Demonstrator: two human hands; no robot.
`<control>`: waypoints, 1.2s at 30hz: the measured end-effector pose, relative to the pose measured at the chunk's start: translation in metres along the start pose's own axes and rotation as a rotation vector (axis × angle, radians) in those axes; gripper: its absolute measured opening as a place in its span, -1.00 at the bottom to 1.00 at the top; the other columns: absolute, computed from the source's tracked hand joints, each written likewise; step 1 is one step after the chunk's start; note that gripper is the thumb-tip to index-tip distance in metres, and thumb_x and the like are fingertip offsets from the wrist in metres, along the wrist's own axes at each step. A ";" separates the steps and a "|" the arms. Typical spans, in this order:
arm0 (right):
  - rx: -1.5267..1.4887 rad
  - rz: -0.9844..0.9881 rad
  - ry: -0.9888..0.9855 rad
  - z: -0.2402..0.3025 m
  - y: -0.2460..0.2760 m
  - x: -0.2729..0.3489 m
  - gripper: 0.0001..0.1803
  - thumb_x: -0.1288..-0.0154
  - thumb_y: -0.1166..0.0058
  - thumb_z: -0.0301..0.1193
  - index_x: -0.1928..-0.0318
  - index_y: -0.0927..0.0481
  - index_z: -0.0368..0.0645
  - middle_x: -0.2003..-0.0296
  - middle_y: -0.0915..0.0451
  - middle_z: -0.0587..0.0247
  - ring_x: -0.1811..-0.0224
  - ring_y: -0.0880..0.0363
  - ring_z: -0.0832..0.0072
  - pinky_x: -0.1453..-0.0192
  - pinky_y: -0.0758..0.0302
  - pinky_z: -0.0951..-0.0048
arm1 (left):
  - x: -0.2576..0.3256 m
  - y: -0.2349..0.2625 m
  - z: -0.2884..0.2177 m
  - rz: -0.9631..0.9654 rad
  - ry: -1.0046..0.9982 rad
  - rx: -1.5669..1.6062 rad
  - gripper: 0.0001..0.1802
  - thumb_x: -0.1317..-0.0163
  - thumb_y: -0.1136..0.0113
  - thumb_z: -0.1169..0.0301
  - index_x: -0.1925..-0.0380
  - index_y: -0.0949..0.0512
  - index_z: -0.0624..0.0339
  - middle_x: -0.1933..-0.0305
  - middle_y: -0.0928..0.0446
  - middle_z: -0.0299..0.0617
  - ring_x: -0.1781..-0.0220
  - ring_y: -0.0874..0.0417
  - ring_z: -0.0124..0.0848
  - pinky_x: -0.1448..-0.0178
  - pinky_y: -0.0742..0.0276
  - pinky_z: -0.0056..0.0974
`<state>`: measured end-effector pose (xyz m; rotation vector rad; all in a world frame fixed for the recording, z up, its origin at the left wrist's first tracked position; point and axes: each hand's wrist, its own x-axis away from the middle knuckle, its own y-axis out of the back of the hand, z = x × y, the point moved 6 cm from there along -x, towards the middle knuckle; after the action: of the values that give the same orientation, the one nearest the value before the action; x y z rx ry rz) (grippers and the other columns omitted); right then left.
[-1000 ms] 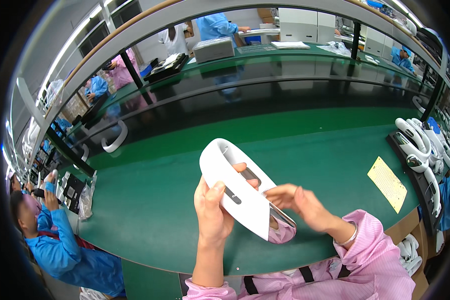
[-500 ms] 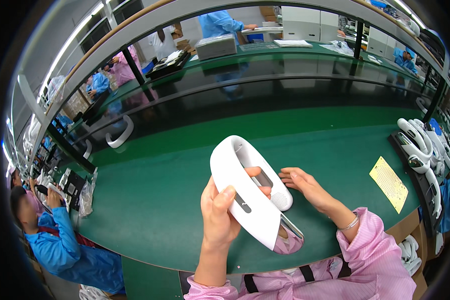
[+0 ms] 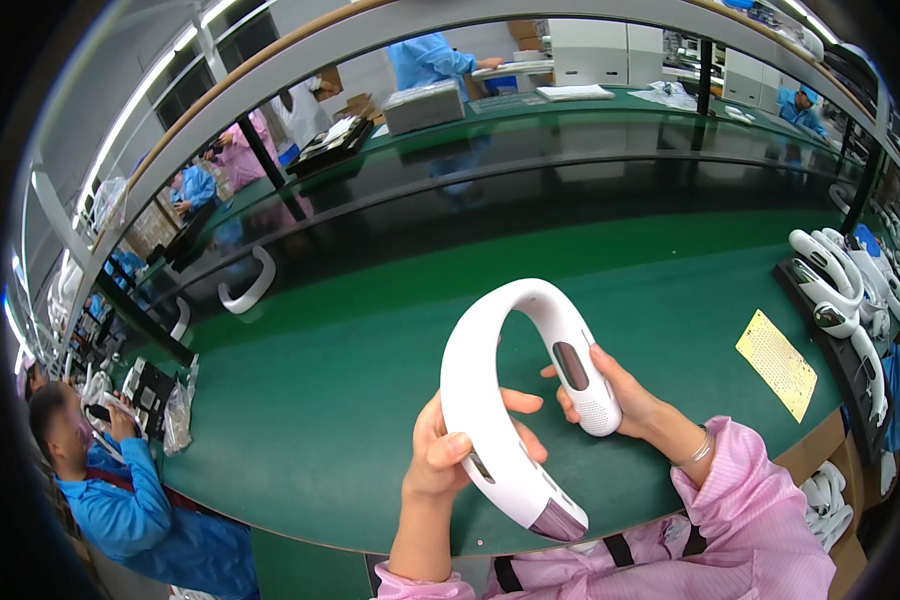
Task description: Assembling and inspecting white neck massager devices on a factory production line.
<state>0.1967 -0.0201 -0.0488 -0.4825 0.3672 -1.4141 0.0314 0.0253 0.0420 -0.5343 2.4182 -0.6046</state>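
Above the green bench I hold up a white U-shaped neckband device (image 3: 467, 365), its curve pointing away from me. Its near end on the left is a glossy reflective piece; the right arm carries a dark oval window and a patch of small holes. My left hand (image 3: 445, 450) grips the left arm of the device, thumb on its outer face by a small dark slot. Around the right arm my right hand (image 3: 620, 393) is closed, with the thumb along its outer side and fingertips showing inside the U.
A yellow printed sheet (image 3: 776, 365) lies right on the bench (image 3: 300, 430). Beyond it, a black tray (image 3: 855, 385) holds several white devices. More fill a cardboard box (image 3: 850, 540) below right. Another curved white device (image 3: 250, 284) rests on the dark conveyor. A co-worker in blue (image 3: 140, 500) works left.
The device has been turned so its U opens toward me. My right hand, apart from it before, now grips the right arm. My left hand keeps hold.
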 end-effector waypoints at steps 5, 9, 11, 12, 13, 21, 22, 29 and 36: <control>0.175 -0.274 0.202 0.031 0.021 0.021 -0.39 -0.39 0.26 0.07 -0.08 -0.31 -0.26 0.41 -0.48 0.28 0.44 -0.49 0.60 0.31 -0.49 0.57 | -0.004 0.031 0.006 -0.354 -0.004 -0.228 -0.47 -0.45 0.39 0.10 -0.19 -0.18 0.29 -0.02 -0.46 0.03 0.31 -0.62 -0.28 0.28 -0.60 -0.26; 0.308 -0.299 0.264 0.045 0.021 0.042 -0.40 -0.39 0.19 0.01 -0.17 -0.21 -0.23 0.33 -0.43 0.29 0.38 -0.48 0.61 0.27 -0.50 0.56 | -0.011 0.050 0.032 -0.510 0.091 -0.174 -0.45 -0.44 0.43 -0.02 -0.06 -0.30 0.20 0.40 -0.38 -0.24 0.50 -0.40 -0.48 0.35 -0.41 -0.37; 0.250 -0.251 0.255 0.047 0.016 0.046 -0.38 -0.41 0.23 -0.02 -0.26 -0.13 -0.22 0.30 -0.44 0.27 0.40 -0.49 0.61 0.29 -0.51 0.57 | -0.012 0.061 0.038 -0.513 0.100 -0.060 -0.44 -0.44 0.44 -0.04 -0.05 -0.31 0.19 0.48 -0.35 -0.26 0.52 -0.37 -0.50 0.38 -0.36 -0.38; 0.229 -0.218 0.242 0.049 0.011 0.047 -0.37 -0.42 0.23 -0.02 -0.27 -0.12 -0.23 0.29 -0.45 0.27 0.41 -0.50 0.60 0.31 -0.51 0.57 | -0.012 0.066 0.040 -0.514 0.105 -0.004 -0.44 -0.44 0.45 -0.04 -0.04 -0.31 0.19 0.52 -0.34 -0.27 0.53 -0.35 -0.50 0.39 -0.34 -0.39; 0.207 -0.183 0.230 0.052 0.005 0.048 -0.36 -0.42 0.24 -0.03 -0.29 -0.10 -0.23 0.28 -0.46 0.26 0.42 -0.50 0.60 0.33 -0.52 0.57 | -0.012 0.070 0.043 -0.569 0.115 0.026 -0.44 -0.43 0.43 -0.04 -0.03 -0.32 0.18 0.59 -0.31 -0.29 0.57 -0.32 -0.51 0.42 -0.30 -0.39; 0.232 -0.141 0.210 0.058 -0.013 0.054 -0.31 -0.40 0.20 -0.03 -0.29 -0.07 -0.30 0.32 -0.49 0.14 0.45 -0.55 0.46 0.38 -0.52 0.49 | -0.010 0.077 0.052 -0.569 0.118 0.162 -0.57 -0.42 0.33 0.11 -0.03 -0.35 0.16 0.59 -0.29 -0.31 0.60 -0.28 -0.54 0.44 -0.34 -0.40; 0.237 -0.138 0.219 0.059 -0.013 0.054 -0.32 -0.40 0.20 -0.04 -0.29 -0.07 -0.30 0.32 -0.49 0.14 0.45 -0.55 0.46 0.38 -0.52 0.49 | -0.009 0.077 0.052 -0.574 0.119 0.156 -0.57 -0.42 0.33 0.11 -0.03 -0.35 0.17 0.59 -0.29 -0.31 0.60 -0.28 -0.54 0.45 -0.33 -0.41; 0.095 -0.044 0.192 0.057 -0.010 0.051 -0.52 -0.44 0.25 -0.10 -0.12 -0.28 -0.26 0.30 -0.51 0.22 0.41 -0.54 0.56 0.34 -0.52 0.57 | -0.010 0.067 0.046 -0.568 0.169 0.089 -0.52 -0.42 0.35 0.01 0.16 -0.41 0.18 0.60 -0.31 -0.29 0.63 -0.29 -0.50 0.50 -0.32 -0.38; 0.013 0.022 0.271 0.065 0.004 0.053 -0.52 -0.35 0.06 -0.09 0.02 -0.36 -0.29 0.36 -0.51 0.21 0.46 -0.55 0.53 0.37 -0.52 0.52 | -0.004 0.050 0.059 -0.538 0.351 -0.115 -0.41 -0.40 0.39 -0.10 0.34 -0.40 0.21 0.64 -0.37 -0.23 0.65 -0.39 -0.42 0.52 -0.34 -0.36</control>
<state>0.2402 -0.0652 0.0064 -0.2748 0.5792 -1.4627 0.0595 0.0511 -0.0251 -1.2408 2.6500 -0.8392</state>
